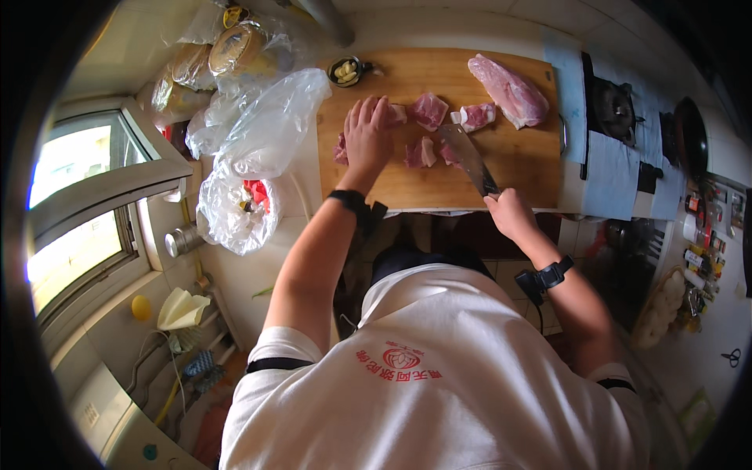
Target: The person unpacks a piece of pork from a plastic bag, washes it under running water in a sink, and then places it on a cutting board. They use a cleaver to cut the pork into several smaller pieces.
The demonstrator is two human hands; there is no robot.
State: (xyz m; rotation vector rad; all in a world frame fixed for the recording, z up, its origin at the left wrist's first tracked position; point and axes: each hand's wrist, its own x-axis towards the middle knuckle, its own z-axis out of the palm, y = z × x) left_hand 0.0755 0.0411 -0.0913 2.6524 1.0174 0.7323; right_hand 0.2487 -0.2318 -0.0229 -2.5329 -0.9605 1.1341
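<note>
On the wooden cutting board lie several chunks of raw meat, with one large uncut piece of meat at the upper right. My right hand grips the handle of a cleaver, whose blade slants up and left, its end among the chunks and partly over a small one. My left hand rests over meat at the board's left side, fingers forward; pieces show on both sides of it, and whether it grips any is hidden. A small bowl of peeled garlic cloves stands at the board's upper left corner.
Left of the board are a clear plastic bag, an open bag-lined bin with scraps, and wrapped jars. To the right are a gas stove burner and a dark pan. An open window is at far left.
</note>
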